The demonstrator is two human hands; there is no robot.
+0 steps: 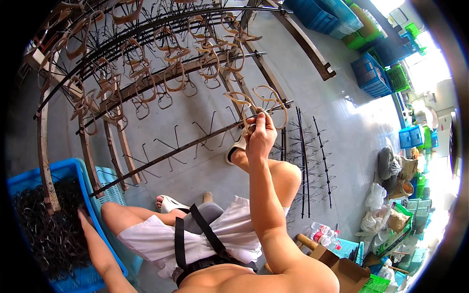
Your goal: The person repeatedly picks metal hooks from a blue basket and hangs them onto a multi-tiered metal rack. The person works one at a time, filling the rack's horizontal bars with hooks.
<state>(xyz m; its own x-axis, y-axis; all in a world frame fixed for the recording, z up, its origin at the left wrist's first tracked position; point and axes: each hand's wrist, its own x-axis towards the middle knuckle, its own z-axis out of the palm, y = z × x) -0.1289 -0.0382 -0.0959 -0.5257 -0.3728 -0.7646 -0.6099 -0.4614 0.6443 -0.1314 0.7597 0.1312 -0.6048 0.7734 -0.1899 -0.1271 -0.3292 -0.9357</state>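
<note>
Tan loop frames [264,105] pinched in the right-hand fingers [259,122]: smooth, semi-gloss plastic. Rack rods [166,155] beyond them: thin dark matt metal, on weathered rough wooden beams [45,161]. Blue crate [95,215] by the left fingers [84,217]: ribbed plastic.

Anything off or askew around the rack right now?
Nothing looks damaged or spilled. The rack is only partly filled: tan loops hang on the upper rows, lower hooks bare. Spare hook bars lie loose on the floor beside the right hand.

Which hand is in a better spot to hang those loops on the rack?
Probably the right hand: it holds the tan loops up by the rack's hooked bar. The left hand is down in the blue crate.
</note>
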